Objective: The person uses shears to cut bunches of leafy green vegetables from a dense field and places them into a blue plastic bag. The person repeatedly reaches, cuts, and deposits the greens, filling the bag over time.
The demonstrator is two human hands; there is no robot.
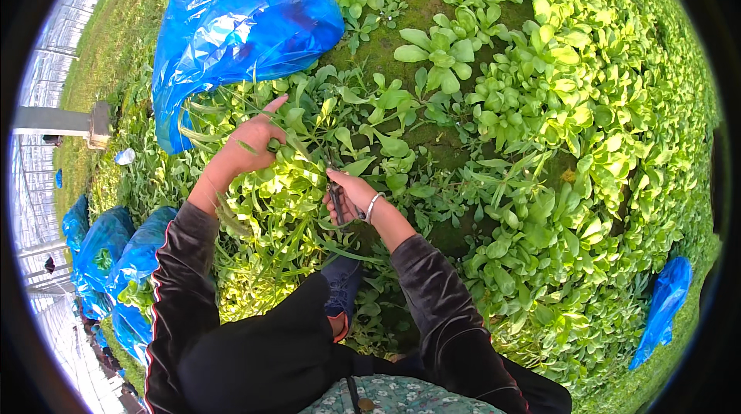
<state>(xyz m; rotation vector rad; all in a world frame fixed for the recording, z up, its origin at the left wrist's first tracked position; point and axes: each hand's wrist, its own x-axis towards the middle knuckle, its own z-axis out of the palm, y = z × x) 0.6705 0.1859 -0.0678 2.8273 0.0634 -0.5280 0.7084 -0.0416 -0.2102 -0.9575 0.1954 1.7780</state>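
Note:
My left hand (255, 139) is at the left of centre, its index finger pointing out and the other fingers curled around some green stems and leaves. Just below the opening of a large blue plastic bag (249, 20), it touches neither the bag's top nor my other hand. My right hand (350, 197), with a silver bangle at the wrist, grips the dark handles of a small cutting tool (336, 199), which looks like scissors or pruning shears. Its blades point up among the leaves and are partly hidden. Leafy green plants (443, 58) grow around both hands.
Several full blue bags (107, 252) stand at the left, near a post (55, 121) with a block at its base. Another blue bag (663, 310) lies at the far right. My shoe (343, 286) is among the plants below my hands.

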